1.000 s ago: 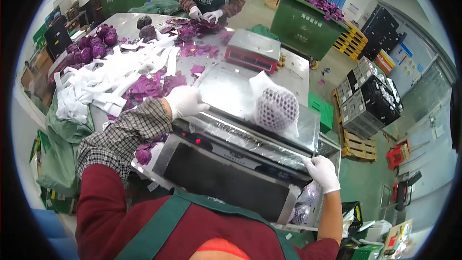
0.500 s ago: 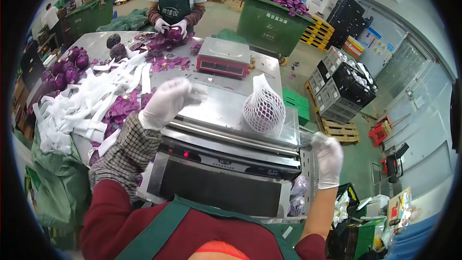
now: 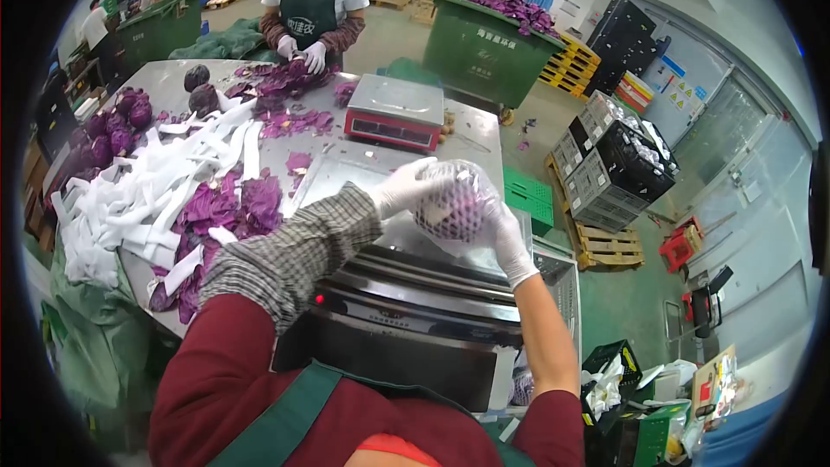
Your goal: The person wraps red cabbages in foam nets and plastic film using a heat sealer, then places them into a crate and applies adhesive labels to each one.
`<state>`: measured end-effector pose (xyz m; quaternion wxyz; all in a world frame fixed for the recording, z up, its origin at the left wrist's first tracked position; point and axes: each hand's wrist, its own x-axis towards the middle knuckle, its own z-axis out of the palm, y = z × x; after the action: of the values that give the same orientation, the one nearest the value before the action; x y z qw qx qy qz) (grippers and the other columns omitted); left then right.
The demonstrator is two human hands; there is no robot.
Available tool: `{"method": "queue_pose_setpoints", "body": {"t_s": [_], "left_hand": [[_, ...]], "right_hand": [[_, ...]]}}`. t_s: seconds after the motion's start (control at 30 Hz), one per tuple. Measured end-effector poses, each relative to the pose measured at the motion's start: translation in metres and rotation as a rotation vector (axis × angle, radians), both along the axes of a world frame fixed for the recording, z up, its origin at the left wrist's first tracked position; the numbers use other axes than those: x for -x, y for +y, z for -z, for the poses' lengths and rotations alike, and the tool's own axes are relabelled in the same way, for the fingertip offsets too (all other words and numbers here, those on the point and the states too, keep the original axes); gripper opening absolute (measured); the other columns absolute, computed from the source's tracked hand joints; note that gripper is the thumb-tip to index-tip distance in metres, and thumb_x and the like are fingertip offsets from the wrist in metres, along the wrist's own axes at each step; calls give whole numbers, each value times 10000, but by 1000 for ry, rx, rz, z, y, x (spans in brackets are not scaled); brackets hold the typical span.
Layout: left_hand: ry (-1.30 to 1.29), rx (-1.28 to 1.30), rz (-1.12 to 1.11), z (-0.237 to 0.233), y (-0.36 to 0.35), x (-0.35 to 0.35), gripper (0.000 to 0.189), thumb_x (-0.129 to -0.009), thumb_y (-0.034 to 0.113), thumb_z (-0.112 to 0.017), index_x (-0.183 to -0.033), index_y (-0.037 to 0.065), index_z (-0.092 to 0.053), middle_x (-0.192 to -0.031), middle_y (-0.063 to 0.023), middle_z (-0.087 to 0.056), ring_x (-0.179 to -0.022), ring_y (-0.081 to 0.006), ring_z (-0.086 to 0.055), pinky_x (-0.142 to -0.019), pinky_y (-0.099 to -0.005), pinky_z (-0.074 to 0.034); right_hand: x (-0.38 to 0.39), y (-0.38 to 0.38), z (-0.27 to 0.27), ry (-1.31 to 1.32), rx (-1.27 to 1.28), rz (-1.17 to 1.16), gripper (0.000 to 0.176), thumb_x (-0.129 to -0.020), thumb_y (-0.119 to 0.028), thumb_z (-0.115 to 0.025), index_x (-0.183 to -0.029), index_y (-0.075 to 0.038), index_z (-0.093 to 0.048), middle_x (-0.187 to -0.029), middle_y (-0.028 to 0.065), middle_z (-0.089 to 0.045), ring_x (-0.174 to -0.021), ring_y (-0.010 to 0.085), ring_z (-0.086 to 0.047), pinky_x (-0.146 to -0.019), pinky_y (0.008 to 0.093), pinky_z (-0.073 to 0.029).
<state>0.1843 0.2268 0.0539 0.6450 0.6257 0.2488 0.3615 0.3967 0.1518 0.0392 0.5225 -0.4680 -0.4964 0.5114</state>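
Currently your left hand (image 3: pixel 405 192) and right hand (image 3: pixel 508 240) both clasp one netted purple cabbage (image 3: pixel 448 207); one wrapping machine (image 3: pixel 415 298) below the grip, one red scale (image 3: pixel 393 112) beyond it.

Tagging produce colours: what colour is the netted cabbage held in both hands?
The cabbage is purple, under white mesh netting; head view shows it best.

The gloved left hand (image 3: pixel 405 191) and right hand (image 3: pixel 507 239) clasp a netted purple cabbage (image 3: pixel 449 205) under clear film above the wrapping machine (image 3: pixel 406 298). White foam sleeves (image 3: pixel 147 195) and purple leaves (image 3: pixel 235 206) litter the worktop (image 3: pixel 471 134). A red scale (image 3: pixel 393 112) stands beyond, near a co-worker's gloved hands (image 3: pixel 304 50).
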Motion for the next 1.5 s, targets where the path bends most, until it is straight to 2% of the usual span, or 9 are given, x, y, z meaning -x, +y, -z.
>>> {"method": "queue_pose_setpoints", "body": {"t_s": [0.23,0.4,0.47,0.6,0.73,1.03,1.2,1.27,1.5], "left_hand": [[696,502,190,-63,-162,106,625,-896,560,-296,-1208,55,-492,-1101,-129,-580,-926,-217,-586,-800,-327,-479],[261,1278,450,85,-204,124,622,-930,516,-178,-1258,47,-421,-1196,-110,-539,-1008,-196,-568,-831,-329,-478],[392,1062,466,79,-197,126,652,-918,545,-186,-1273,39,-393,-1166,-125,-549,-982,-201,-575,-793,-340,-488],[430,852,381,69,-207,164,584,-905,504,-367,-1215,16,-448,-1010,-104,-579,-885,-214,-568,-775,-330,-473],[490,-577,91,91,-250,200,204,-790,147,-636,-945,15,-625,-958,-117,-613,-972,-243,-558,-948,-363,-355],[165,348,-431,39,-266,217,230,-876,113,-525,-698,-11,-603,-449,-23,-484,-330,-64,-419,-314,-199,-299],[415,631,-319,92,-286,262,248,-870,201,-546,-692,30,-577,-476,-14,-506,-368,-103,-469,-359,-268,-392],[779,-661,-121,165,-303,255,158,-842,146,-570,-750,21,-601,-657,-15,-603,-530,-90,-560,-451,-260,-450],[504,25,81,219,-314,172,189,-832,137,-564,-944,-6,-617,-853,-114,-641,-825,-176,-608,-749,-319,-477]], "right_hand": [[82,-167,-4,65,472,-426,592,-924,-486,-307,-1352,-77,-292,-1320,108,-407,-1185,232,-427,-973,416,-381],[91,-227,29,217,986,-442,620,-893,-525,-357,-1349,-111,-291,-1269,79,-456,-1173,244,-432,-969,409,-380],[71,-224,22,-206,995,-547,553,-903,-462,-412,-1325,-114,-329,-1177,48,-536,-1102,237,-492,-929,408,-410],[48,-254,57,-969,-257,-285,205,-707,-163,-650,-899,-94,-638,-883,74,-626,-834,244,-577,-733,347,-451],[45,-286,84,-711,-190,24,75,-801,-94,-592,-852,-60,-635,-859,80,-632,-857,232,-594,-760,335,-453],[61,-285,8,41,357,248,273,-927,-230,-465,-759,-34,-556,-465,-34,-406,-350,32,-331,-327,179,-258],[38,-326,86,438,701,66,173,-874,-186,-480,-747,-75,-521,-492,-23,-449,-346,119,-395,-330,270,-326],[88,-329,141,-1244,-28,-174,161,-851,-188,-486,-825,-52,-568,-623,26,-571,-567,242,-572,-536,343,-479],[163,-324,161,-118,89,-55,341,-742,-83,-660,-1057,-14,-548,-1008,73,-599,-908,139,-559,-829,297,-469]]}}
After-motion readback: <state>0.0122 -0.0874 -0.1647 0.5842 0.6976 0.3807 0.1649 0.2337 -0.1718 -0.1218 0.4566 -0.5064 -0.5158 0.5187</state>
